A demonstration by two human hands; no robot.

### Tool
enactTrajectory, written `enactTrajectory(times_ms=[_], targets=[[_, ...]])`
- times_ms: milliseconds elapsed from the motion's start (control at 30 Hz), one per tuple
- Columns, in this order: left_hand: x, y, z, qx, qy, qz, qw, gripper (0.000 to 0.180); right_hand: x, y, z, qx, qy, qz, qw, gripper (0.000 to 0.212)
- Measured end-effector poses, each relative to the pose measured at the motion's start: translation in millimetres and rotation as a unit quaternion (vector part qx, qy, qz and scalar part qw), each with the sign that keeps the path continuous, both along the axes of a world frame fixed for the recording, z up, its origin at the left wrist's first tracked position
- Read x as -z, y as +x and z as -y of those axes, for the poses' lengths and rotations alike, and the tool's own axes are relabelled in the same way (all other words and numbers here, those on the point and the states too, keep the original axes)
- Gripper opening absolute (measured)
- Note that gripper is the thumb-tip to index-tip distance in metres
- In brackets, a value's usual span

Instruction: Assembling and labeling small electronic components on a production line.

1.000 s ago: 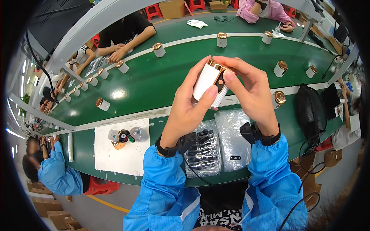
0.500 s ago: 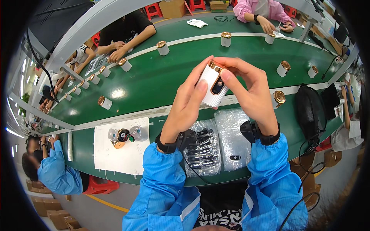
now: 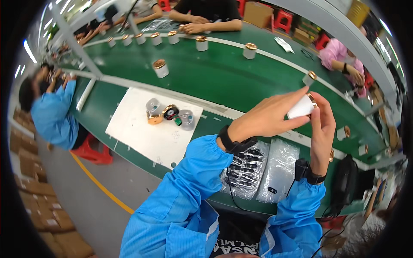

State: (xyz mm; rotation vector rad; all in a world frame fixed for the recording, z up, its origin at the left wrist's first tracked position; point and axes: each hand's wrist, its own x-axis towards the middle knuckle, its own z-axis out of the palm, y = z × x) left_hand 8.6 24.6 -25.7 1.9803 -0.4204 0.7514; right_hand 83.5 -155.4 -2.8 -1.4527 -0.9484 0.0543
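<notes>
Grasping a white canister (image 3: 301, 108) with a gold end at right of the frame, raised and tilted, gold end toward the upper right. With the left hand (image 3: 269, 114), clasping its white body, fingers over the upper side and thumb along the lower. With the right hand (image 3: 325, 124), closed about the gold end, thumb below it and forefinger behind. Wearing blue sleeves (image 3: 172, 200) and black wristbands (image 3: 234, 144).

Just below both hands, on the green surface (image 3: 92, 112), at centre right: a clear bag of black parts (image 3: 247, 170), and beside it a second clear bag (image 3: 279, 161) with one black oval plate (image 3: 272, 190). At left of centre, on a white sheet (image 3: 146, 142): a black round part (image 3: 171, 112) between clear plastic cups (image 3: 187, 119), close to a gold ring (image 3: 154, 119). At lower right, a black mesh bag (image 3: 344, 178).

Across the green belt (image 3: 232, 81), from upper left to right, more white canisters with gold tops (image 3: 161, 69), standing apart. Beyond them at upper right, a white glove (image 3: 284, 44) and a person in pink (image 3: 337, 56). At far left, a person in blue (image 3: 53, 114) on a red stool (image 3: 94, 148).
</notes>
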Motion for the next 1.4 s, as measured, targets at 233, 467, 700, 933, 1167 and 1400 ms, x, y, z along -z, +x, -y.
enactTrajectory(times_ms=[233,467,700,933,1167,1400], targets=[[-20,-33,-34,-0.146,0.041,-0.002,0.988,0.09,76,74,-53,0.049,-0.143,0.12,0.981,0.036],[-35,-52,-48,-0.098,-0.077,-0.024,0.992,0.087,146,143,-26,-0.025,-0.304,0.316,0.898,0.045],[-59,-78,-63,-0.075,-0.1,0.012,0.992,0.087,76,55,-173,-0.03,-0.288,0.365,0.885,0.052],[-64,-92,-63,-0.063,-0.105,0.119,0.985,0.079,113,-2,-391,-0.185,-0.256,0.308,0.897,0.074],[-70,-106,-79,-0.014,-0.111,-0.013,0.994,0.071,125,-59,-467,-0.161,-0.293,0.318,0.887,0.073],[-65,-97,-86,-0.073,-0.128,0.013,0.989,0.06,121,-19,-428,-0.189,-0.221,0.257,0.922,0.061]])
